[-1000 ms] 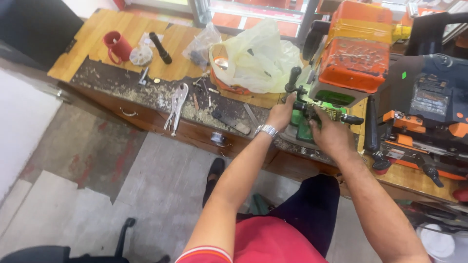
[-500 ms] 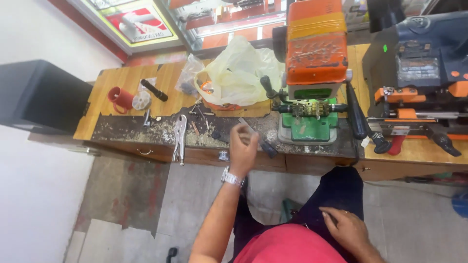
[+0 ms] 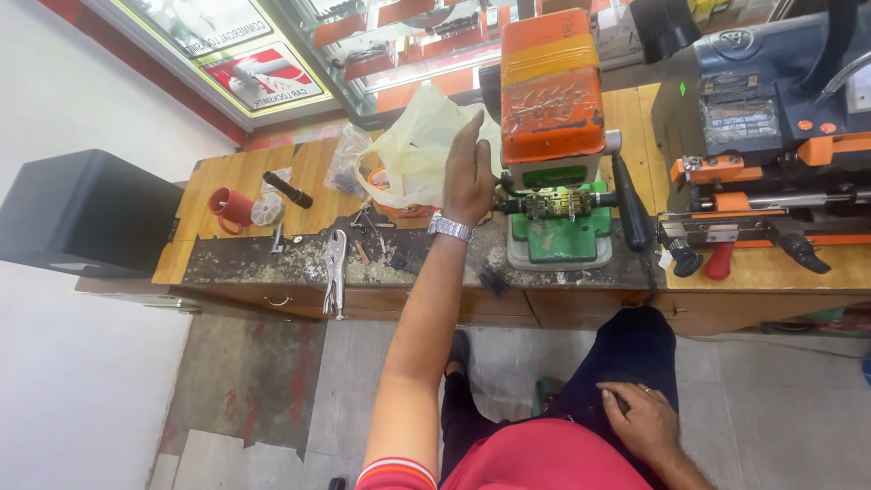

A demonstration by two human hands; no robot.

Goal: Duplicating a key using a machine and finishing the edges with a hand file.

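Head view, left hand grip spread on yellow plastic bag, right hand loose on thigh

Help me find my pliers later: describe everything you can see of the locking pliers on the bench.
The locking pliers are bare silvery metal, with a curved head and two long handles. They lie flat on the gritty, filing-strewn front strip of the wooden workbench, head toward the back and handles pointing at the front edge, their ends reaching slightly past it. The head looks closed. No hand touches them; the left hand is raised well to their right, by the yellowish plastic bag.
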